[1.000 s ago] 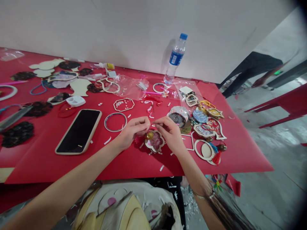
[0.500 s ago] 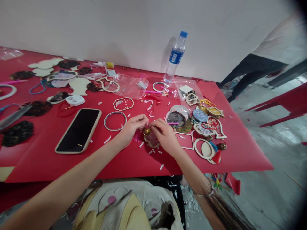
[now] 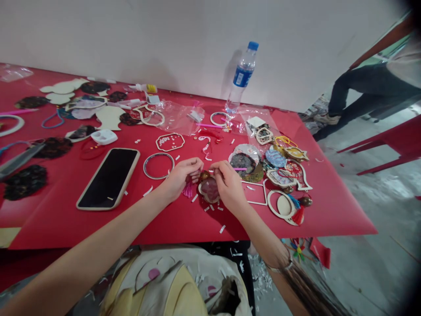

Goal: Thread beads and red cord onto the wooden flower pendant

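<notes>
My left hand (image 3: 181, 177) and my right hand (image 3: 228, 184) meet over a small wooden ornament (image 3: 208, 189) with a dark pink middle, lying on the red table cover (image 3: 184, 221). Both hands pinch at its top, where a brown bead (image 3: 205, 175) sits. A pink tassel (image 3: 188, 189) hangs by my left fingers. A thin pink stick (image 3: 239, 169) pokes out past my right fingers. The cord between the fingertips is too small to make out.
A phone (image 3: 109, 177) lies face up to the left, beside a metal ring (image 3: 158, 165). Finished ornaments (image 3: 283, 172) pile up on the right. A water bottle (image 3: 241, 78) stands at the back. Another person's legs (image 3: 362, 94) and a red chair (image 3: 391, 145) are at right.
The ornament has been tipped and turned between my fingers, its bead shifting from gold-looking to brown. Both hands stayed in place. The person at right walked further along.
</notes>
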`<state>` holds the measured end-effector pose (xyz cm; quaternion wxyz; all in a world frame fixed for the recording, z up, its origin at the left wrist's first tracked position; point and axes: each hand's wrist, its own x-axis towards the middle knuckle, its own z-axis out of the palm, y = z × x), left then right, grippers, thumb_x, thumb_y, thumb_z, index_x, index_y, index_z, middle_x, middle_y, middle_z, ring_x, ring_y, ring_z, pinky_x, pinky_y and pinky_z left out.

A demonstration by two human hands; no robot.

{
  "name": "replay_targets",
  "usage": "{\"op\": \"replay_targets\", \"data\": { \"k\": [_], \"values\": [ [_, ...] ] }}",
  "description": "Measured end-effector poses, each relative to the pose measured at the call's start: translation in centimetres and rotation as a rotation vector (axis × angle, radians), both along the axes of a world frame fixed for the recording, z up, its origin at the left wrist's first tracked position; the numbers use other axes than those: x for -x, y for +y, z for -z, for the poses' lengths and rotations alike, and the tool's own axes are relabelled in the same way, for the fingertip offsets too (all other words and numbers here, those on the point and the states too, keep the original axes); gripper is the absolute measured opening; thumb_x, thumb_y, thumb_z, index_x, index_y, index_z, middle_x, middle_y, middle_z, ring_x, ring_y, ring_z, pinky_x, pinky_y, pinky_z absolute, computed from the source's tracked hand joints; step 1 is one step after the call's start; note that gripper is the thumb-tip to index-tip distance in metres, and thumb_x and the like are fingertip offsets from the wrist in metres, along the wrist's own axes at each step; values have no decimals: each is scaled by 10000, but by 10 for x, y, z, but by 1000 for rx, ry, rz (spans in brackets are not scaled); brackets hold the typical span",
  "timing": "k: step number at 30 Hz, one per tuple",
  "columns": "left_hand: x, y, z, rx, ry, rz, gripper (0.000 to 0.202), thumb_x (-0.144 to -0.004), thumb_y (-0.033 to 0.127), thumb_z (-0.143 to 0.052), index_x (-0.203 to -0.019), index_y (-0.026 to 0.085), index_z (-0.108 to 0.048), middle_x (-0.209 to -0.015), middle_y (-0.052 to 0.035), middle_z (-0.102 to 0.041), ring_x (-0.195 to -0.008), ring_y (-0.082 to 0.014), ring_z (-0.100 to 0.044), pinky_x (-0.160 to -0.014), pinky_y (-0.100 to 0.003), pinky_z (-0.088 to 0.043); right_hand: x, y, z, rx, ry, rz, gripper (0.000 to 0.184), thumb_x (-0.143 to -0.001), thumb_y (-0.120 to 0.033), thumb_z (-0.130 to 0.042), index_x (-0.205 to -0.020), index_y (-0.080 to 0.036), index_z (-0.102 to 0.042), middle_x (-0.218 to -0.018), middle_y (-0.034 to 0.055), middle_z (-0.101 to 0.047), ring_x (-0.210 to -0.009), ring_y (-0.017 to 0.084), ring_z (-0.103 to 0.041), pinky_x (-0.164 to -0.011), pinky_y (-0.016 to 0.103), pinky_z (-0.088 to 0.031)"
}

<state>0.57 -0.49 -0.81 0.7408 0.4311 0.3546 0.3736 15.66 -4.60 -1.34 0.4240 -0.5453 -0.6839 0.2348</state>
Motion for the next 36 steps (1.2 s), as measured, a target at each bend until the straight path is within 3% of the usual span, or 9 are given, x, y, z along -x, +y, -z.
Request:
{"op": "replay_targets", "data": {
  "k": [5, 12, 15, 22, 36],
  "values": [
    [0, 0, 0, 0, -11, 17, 234, -831, 213, -505, -617, 145, -443, -560, 41, -257, -498, -77, -249, -467, -182, -243, -2, 2, 2, -9, -49, 17, 206, -872, -136, -449, -951, -190, -632, -909, 58, -551, -870, 169, -562, -785, 295, -452],
    [3, 1, 0, -68, -29, 46, 228, -808, 229, -501, -610, 150, -422, -581, 33, -277, -515, -84, -250, -491, -207, -223, -1, 1, 2, -89, -53, 21, 69, -810, -158, -592, -825, -200, -646, -834, 25, -545, -738, 142, -546, -660, 265, -456],
    [3, 1, 0, -110, -11, 50, 237, -810, 234, -501, -606, 152, -411, -577, 32, -285, -517, -85, -243, -499, -217, -213, -1, 1, 4, -128, -113, -1, 64, -800, -143, -604, -808, -194, -642, -836, 25, -539, -742, 143, -548, -684, 270, -462],
    [2, -1, -1, -155, 27, 52, 250, -801, 266, -532, -605, 152, -428, -571, 32, -301, -531, -88, -264, -513, -224, -218, -1, 2, 8, -186, -243, -17, 136, -823, -139, -580, -929, -203, -634, -896, 45, -540, -825, 163, -553, -737, 269, -461],
    [3, 1, 0, -136, 86, -13, 234, -782, 261, -532, -596, 158, -436, -545, 37, -292, -503, -89, -256, -498, -232, -200, -3, 1, 8, -157, -252, -98, 173, -876, -149, -484, -893, -201, -648, -863, 47, -548, -820, 155, -545, -747, 263, -454]
  ]
}}
